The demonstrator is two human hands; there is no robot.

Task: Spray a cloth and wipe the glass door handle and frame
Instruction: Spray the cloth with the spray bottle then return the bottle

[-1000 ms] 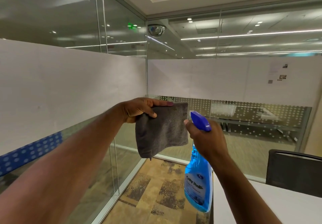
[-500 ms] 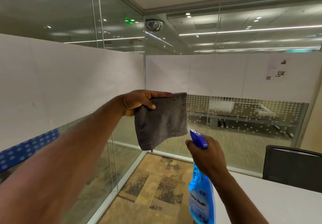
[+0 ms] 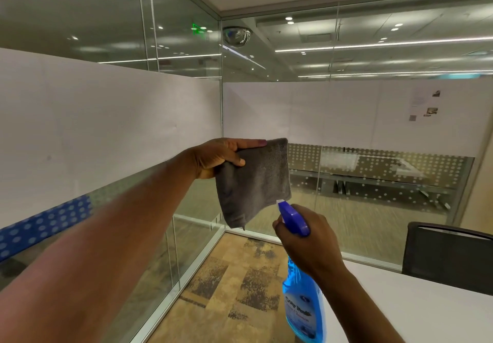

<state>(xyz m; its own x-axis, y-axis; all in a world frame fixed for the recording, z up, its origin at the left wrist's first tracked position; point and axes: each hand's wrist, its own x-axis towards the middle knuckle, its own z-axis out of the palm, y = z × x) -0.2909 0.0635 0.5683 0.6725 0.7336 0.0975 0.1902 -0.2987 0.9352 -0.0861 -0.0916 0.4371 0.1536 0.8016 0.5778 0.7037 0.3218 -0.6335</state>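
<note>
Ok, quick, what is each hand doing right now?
Left hand: closed, pinching the grey cloth by its top edge.
Right hand: closed around the blue spray bottle, nozzle pointing at the cloth.

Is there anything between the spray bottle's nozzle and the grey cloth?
Nothing solid. In the head view the spray bottle nozzle points up at the grey cloth, its tip right at the cloth's lower edge.

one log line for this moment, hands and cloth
left hand: holds grey microfibre cloth up | right hand: grips blue spray bottle, nozzle at cloth
</note>
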